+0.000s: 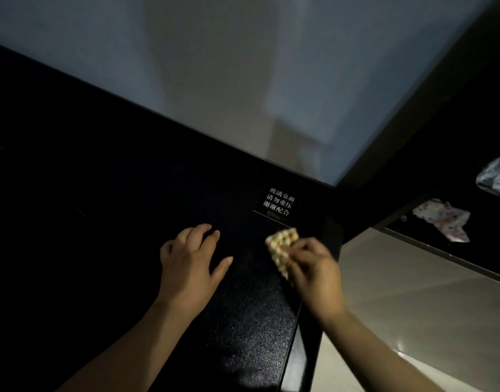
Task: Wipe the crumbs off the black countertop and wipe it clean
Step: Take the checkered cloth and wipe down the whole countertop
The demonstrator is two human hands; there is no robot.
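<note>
We see the right hand (311,267) pinch a beige checked cloth (281,247), its grip closed on the cloth's near end. The cloth juts far-left of the fingers, near the right edge of the black desk (243,321). The left hand (189,264) is over the desk to the left, grip wide, fingers spread, holding nothing.

- One head-worn wide-angle view, close above the glossy black speckled counter (243,321), looks forward and down.
- The frame is tilted, the counter's far edge running diagonally.
</note>
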